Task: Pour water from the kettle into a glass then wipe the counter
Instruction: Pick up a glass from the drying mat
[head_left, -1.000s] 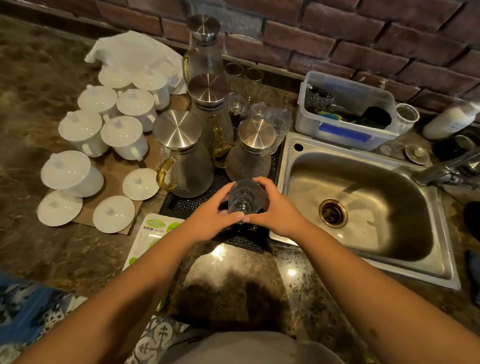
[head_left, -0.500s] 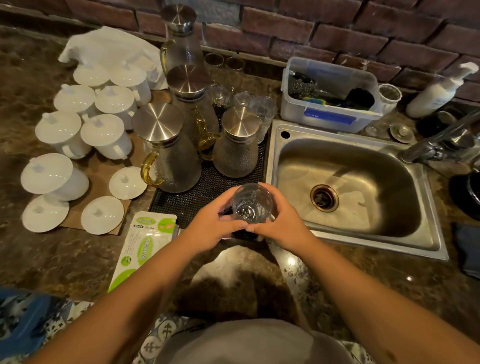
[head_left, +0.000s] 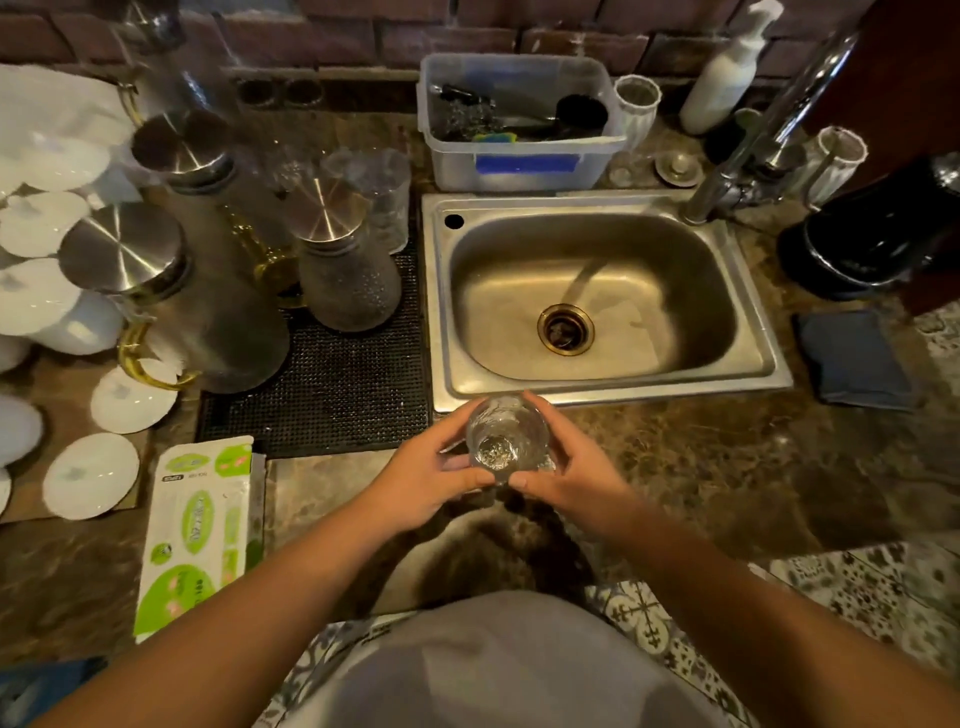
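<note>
A clear glass (head_left: 506, 436) sits upright between both my hands, just in front of the sink's near rim, above the brown stone counter (head_left: 727, 467). My left hand (head_left: 431, 473) wraps its left side and my right hand (head_left: 566, 475) its right side. Whether it rests on the counter is unclear. Several glass pitchers with steel lids stand on a black mat (head_left: 337, 384) to the left; the nearest is a large one with a gold handle (head_left: 171, 306), and a smaller one (head_left: 345, 270) stands beside the sink. A black kettle (head_left: 878, 244) stands at the far right. A folded dark blue cloth (head_left: 852, 358) lies right of the sink.
A steel sink (head_left: 597, 296) with a tap (head_left: 769, 135) fills the middle. Behind it are a plastic tub (head_left: 519, 119) and a white pump bottle (head_left: 727, 73). White lidded cups (head_left: 47, 296) crowd the left. A wet-wipes pack (head_left: 197, 535) lies at front left.
Both hands have carried the glass back off the black mat toward me, to the counter in front of the sink. The camera has swung right and down.
</note>
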